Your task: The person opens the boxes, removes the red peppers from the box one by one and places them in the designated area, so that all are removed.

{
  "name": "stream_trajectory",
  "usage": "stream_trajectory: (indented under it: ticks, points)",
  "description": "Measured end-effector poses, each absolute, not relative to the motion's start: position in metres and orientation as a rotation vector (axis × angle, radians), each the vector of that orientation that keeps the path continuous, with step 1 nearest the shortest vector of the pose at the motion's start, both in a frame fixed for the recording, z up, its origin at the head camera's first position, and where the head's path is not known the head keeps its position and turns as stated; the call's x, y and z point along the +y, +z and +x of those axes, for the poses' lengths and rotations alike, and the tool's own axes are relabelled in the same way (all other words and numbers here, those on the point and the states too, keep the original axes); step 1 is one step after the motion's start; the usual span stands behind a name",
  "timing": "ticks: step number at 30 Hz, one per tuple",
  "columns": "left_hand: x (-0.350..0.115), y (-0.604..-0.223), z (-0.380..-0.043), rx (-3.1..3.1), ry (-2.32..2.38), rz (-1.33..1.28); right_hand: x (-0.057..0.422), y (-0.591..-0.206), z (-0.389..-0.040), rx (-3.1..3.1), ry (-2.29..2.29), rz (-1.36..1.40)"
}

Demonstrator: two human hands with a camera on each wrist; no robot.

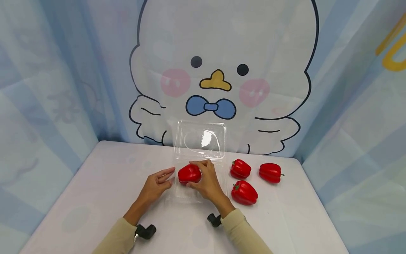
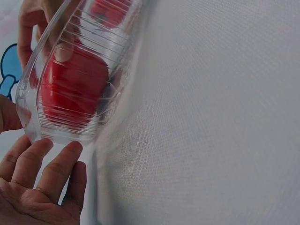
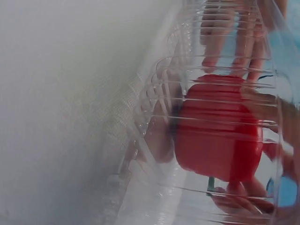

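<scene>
A red bell pepper (image 1: 189, 174) is held by my right hand (image 1: 207, 180), thumb at its near side and fingers at its far side. It sits within the base of a clear plastic clamshell box (image 1: 190, 198), whose lid (image 1: 200, 140) stands raised at the back. In the right wrist view the pepper (image 3: 218, 133) shows through the ribbed wall, its green stem toward the bottom. My left hand (image 1: 156, 186) is at the box's left side with fingers extended. In the left wrist view its fingertips (image 2: 70, 149) touch the box's wall.
To the right of the box lie three more red bell peppers: one near the box (image 1: 240, 169), one closer to me (image 1: 244, 192) and one farther right (image 1: 270, 173). A white cloth (image 1: 104, 183) covers the table. Behind hangs a curtain (image 1: 272, 42) with a cartoon bird.
</scene>
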State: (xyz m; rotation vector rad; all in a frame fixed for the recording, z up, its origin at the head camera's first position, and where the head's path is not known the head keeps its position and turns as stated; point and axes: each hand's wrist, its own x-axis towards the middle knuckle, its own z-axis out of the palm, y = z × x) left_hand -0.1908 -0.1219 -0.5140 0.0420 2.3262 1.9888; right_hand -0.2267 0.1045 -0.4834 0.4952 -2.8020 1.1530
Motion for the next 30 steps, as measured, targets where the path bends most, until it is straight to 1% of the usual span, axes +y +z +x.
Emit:
stream_trajectory:
  ticks: [11, 23, 30]
  points:
    - [-0.122, -0.516, -0.195, 2.310, 1.994, 0.042, 0.103, -0.486, -0.234, -2.760, 1.075, 0.507]
    - [-0.118, -0.512, -0.195, 2.342, 1.972, 0.019, 0.114, -0.474, -0.221, -2.707, 1.157, 0.437]
    - [-0.119, -0.513, -0.194, 2.364, 1.955, 0.016, 0.122, -0.458, -0.205, -2.660, 1.198, 0.411]
